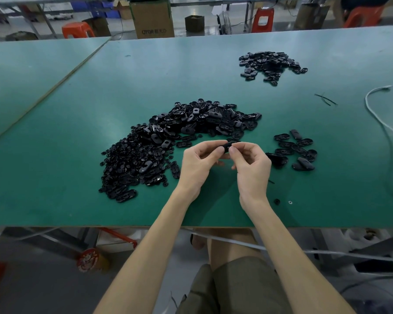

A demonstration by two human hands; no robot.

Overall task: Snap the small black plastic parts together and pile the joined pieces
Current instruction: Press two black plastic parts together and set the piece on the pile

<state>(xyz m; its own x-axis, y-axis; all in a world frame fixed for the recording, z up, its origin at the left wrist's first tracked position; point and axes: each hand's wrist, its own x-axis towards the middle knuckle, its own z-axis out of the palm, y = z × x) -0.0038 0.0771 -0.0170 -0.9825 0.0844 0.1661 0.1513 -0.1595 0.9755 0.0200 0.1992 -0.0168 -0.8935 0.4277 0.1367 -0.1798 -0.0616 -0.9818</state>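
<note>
hands: left hand (200, 160) and right hand (252, 162), fingers (219, 151) curled, both pinching one black part (227, 146)
done: likely the small pile (301, 142) beside the right hand
left: large loose heap (186, 123), so most remains

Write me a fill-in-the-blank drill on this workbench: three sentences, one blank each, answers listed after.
1. The left hand and right hand pinch one black part between them, above a table whose top is ____.
2. The biggest pile of black parts lies to the ____ of the hands.
3. Along the table's right side trails a cable coloured ____.

Missing words: green; left; white.
</note>
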